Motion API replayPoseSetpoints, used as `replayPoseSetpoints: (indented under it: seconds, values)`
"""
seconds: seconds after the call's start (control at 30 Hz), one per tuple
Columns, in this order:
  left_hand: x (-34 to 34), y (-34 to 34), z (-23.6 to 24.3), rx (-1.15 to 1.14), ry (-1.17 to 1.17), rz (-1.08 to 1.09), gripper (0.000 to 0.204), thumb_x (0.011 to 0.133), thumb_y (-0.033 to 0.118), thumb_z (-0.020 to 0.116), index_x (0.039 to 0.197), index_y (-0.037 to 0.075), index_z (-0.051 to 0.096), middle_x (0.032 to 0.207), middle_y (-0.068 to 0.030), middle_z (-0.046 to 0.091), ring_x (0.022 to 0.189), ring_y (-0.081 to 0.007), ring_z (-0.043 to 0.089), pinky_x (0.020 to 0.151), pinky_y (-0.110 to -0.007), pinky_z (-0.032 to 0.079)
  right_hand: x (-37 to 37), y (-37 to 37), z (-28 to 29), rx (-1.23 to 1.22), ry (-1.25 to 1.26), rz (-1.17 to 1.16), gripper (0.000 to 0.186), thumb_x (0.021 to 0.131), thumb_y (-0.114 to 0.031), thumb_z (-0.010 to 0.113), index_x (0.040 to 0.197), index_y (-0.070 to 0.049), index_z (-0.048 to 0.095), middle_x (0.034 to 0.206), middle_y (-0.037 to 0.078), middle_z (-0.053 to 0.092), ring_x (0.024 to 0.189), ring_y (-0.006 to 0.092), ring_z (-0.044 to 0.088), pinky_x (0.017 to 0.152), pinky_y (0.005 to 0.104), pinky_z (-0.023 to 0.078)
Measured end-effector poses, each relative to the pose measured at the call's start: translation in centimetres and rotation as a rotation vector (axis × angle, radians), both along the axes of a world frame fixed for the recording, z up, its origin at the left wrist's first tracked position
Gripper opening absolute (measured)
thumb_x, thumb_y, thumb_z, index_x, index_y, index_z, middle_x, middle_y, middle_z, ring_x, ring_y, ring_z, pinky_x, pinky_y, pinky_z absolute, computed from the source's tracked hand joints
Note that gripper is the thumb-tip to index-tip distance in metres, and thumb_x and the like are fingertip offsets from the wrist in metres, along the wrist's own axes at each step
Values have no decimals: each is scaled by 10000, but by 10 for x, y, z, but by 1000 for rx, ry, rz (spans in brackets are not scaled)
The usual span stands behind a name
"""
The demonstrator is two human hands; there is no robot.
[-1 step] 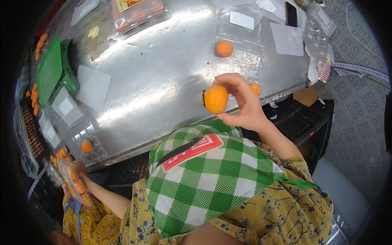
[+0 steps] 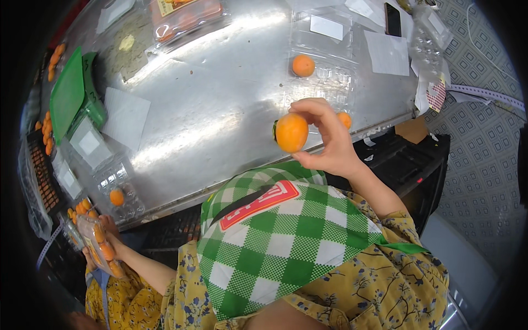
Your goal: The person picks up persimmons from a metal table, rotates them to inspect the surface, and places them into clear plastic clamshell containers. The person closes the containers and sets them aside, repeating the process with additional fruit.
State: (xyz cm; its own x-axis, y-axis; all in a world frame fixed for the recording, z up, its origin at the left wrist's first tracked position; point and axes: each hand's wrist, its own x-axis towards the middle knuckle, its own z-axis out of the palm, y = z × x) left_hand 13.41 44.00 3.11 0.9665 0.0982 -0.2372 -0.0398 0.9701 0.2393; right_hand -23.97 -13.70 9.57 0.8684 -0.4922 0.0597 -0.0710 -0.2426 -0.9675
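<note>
Leftmost, one clear fruit pack (image 2: 104,249) is tilting beside the left hand (image 2: 116,246), grip too hidden to tell; next, one persimmon (image 2: 292,133) over the steel table (image 2: 220,110), the right hand (image 2: 334,144) pinching opposite sides, probably keeping its leafy cap uncovered.

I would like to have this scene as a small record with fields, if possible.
Right hand: pinches an orange fruit, green calyx facing left
Left hand: at a clear fruit pack; grip hidden
Right tray: clear, two fruits visible
Left tray: clear, one fruit visible
Surface: shiny metal table
Phone: dark, near a white sheet
</note>
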Motion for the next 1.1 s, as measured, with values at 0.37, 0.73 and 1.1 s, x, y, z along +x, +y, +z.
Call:
replayPoseSetpoints:
  seconds: [0.37, 0.73, 1.1]
  values:
    - [-35, -92, -47, 756, 462, 6, 472, 977, 320, 328, 1239, -34, 496, 1276, -179, 517, 1139, -319, 504, 950, -464, 406, -21, -14, -57, -638, 336, -176, 523, 603, -86, 737, 1094, -81, 560, 1047, 72, 569, 1031, 280, 521, 874, 401, 397]
    - [-155, -305, -11, 794, 59, -945, 404, 979, 393, 422, 1096, 33, 563, 935, -79, 603, 862, -179, 569, 786, -324, 475, -29, -13, -96, -791, 518, -135, 499, 619, -138, 723, 1093, -106, 571, 1105, 53, 546, 1200, 284, 434, 1062, 592, 237]
    - [-179, -353, -1, 841, -12, -1147, 397, 989, 384, 405, 1062, 31, 571, 907, -72, 598, 836, -172, 577, 775, -307, 481, -70, -27, -72, -749, 409, -346, 586, 578, -151, 797, 1114, -84, 568, 1073, 97, 536, 1074, 320, 479, 937, 457, 376]
